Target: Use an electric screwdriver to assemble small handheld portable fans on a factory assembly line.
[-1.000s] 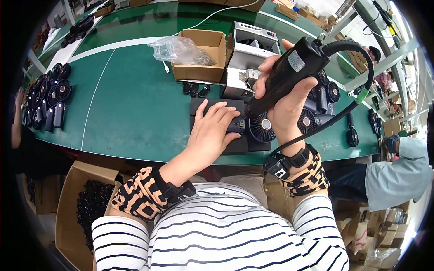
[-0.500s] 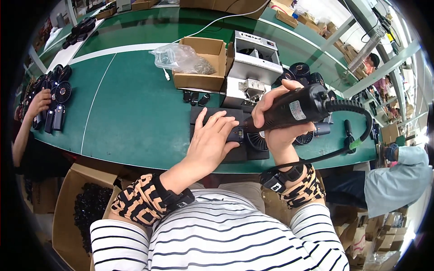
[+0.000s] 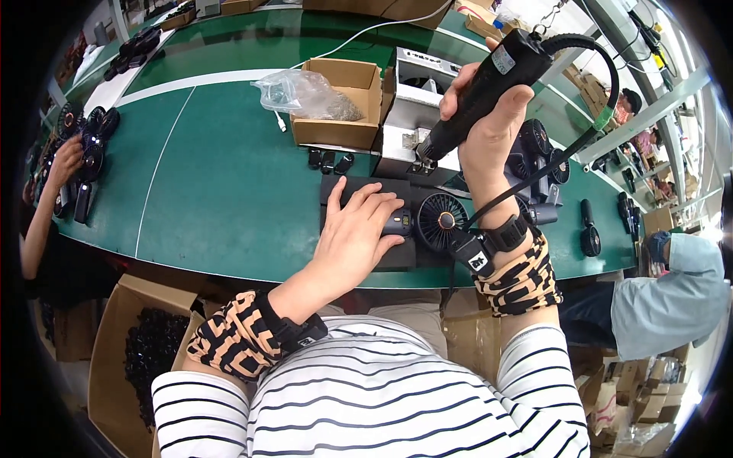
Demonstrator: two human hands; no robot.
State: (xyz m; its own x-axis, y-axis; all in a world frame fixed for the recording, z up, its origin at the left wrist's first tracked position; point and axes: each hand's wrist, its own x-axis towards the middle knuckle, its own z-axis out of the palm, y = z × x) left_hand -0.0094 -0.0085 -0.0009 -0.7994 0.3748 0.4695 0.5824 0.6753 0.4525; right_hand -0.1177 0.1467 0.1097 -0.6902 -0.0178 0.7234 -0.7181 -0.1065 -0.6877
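My left hand [image 3: 355, 237] lies over the handle of a dark handheld fan [image 3: 444, 221], fingers on the far side and thumb on the near side. The fan rests on a black foam pad [image 3: 330, 200], its round grille facing up to the right of the hand; a small lit display shows beside my fingertips. My right hand [image 3: 489, 130] is closed around a black electric screwdriver [image 3: 496, 76], which hangs from a spring and trails a cable. Its tip points down at the metal outlet of a white screw feeder [image 3: 401, 149]; whether a screw is on it I cannot tell.
Behind the pad are several small black parts [image 3: 328, 162] and a cardboard box [image 3: 336, 131] with a plastic bag of screws [image 3: 343, 109]. More fans [image 3: 534, 141] lie right of the feeder, with one apart [image 3: 589, 229]. A co-worker's hand [image 3: 67, 159] touches fans at the left.
My right hand has lifted the screwdriver from the fan and moved it up and away to the screw feeder, tilting it steeper. The left hand stays on the fan.
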